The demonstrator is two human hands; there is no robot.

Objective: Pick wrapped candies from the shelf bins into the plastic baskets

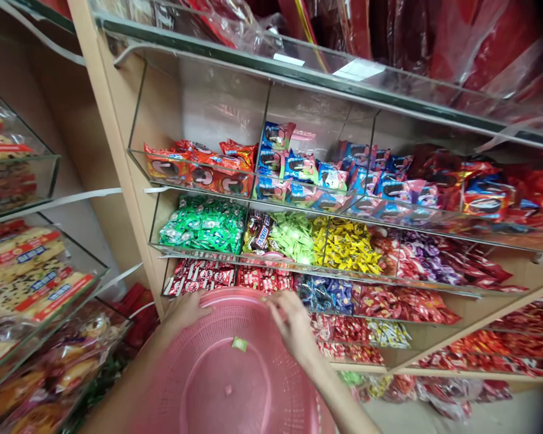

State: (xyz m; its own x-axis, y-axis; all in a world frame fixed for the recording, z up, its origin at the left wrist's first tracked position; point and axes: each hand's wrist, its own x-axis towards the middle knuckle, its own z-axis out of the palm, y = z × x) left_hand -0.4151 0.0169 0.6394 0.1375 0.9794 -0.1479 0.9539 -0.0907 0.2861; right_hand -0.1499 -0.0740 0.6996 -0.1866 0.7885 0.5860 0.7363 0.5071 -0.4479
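Observation:
A pink plastic basket (228,398) with perforated sides tilts toward me below the candy shelves. My left hand (190,313) is closed on its upper left rim, slightly blurred. At the upper right rim, my right hand (294,325) has its fingers bent over the edge. One small light-green wrapped candy (239,343) lies inside, near the far wall. Just beyond the basket are bins of red-and-white wrapped candies (201,276), green candies (206,223), light-green candies (294,235) and dark Snickers bars (261,232).
Glass shelf edges (253,259) run close above both hands. Higher up sit red snack packs (203,169) and blue snack packs (303,166). Yellow candies (348,247) fill a bin to the right. A wooden upright (113,120) divides off packaged breads (31,271) at left.

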